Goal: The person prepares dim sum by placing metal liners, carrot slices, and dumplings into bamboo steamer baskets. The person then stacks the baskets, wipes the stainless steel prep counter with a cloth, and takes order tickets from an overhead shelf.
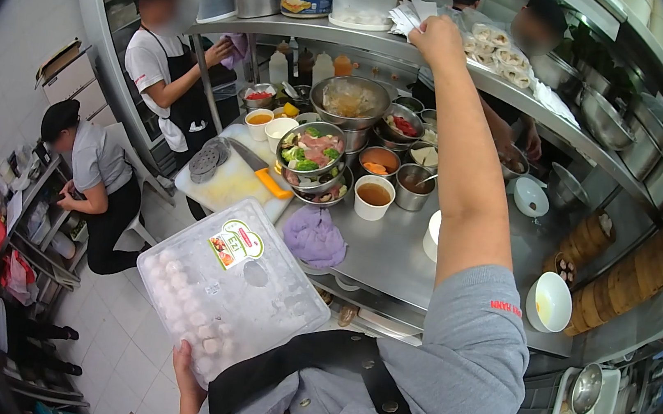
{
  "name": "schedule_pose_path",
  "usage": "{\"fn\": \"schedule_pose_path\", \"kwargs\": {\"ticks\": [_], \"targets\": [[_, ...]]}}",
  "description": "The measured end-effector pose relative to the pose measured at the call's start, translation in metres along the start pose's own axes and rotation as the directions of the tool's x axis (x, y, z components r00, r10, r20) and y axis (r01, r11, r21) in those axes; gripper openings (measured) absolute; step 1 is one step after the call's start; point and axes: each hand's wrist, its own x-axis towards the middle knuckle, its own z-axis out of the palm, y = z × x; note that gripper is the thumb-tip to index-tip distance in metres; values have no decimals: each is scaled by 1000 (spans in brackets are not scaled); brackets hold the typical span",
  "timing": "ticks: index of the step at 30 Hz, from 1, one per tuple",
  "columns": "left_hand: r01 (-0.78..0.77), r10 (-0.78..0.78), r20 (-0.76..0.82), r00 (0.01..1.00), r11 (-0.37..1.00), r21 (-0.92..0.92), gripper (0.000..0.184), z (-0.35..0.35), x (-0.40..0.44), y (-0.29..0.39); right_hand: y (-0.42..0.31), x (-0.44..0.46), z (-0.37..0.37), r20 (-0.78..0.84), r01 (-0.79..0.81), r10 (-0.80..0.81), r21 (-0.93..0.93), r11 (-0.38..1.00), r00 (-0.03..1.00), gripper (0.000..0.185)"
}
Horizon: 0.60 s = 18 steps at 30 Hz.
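Observation:
My left hand (189,367) grips the lower edge of a large clear lidded box (286,305), tilted in front of my body. Pale round pieces show through its lid on the left side, and a green and white label (236,246) is stuck near its top. My right arm is stretched up to the steel shelf (304,28). There my right hand (439,41) has its fingers closed at a stack of white paper slips (410,16); whether it grips one is hard to see. Just right of the hand lie wrapped rolls (499,54).
Below the shelf, the steel counter (392,252) holds stacked bowls of meat and vegetables (311,151), sauce tubs (373,196), a purple cloth (315,236) and a cutting board (230,186) with an orange-handled knife (272,183). Bamboo steamers (628,285) stand right. Co-workers are at the left and behind the shelf.

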Motion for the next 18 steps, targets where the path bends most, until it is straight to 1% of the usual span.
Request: {"fn": "schedule_pose_path", "kwargs": {"ticks": [2,5,8,11,14,18], "targets": [[5,-5,-2,1000,1000,-9,65,-1,0,-1,0,-1,0,-14,13,-13,-5,1000,1000,34],[26,-26,-2,1000,1000,-13,65,-5,1,-2,5,0,7,-133,82,-82,-3,997,988,30],[21,-21,2,1000,999,-31,66,-6,2,-3,6,0,8,-139,80,-79,0,997,987,28],[-8,8,13,1000,1000,-4,67,-5,2,-2,5,-1,6,-129,73,-70,14,997,989,24],[-8,8,8,1000,1000,20,68,-1,1,2,0,-3,-2,-42,24,-23,20,1000,999,24],[-5,5,19,1000,1000,2,67,1,0,3,4,1,3,-75,3,1,47,999,997,19]]}}
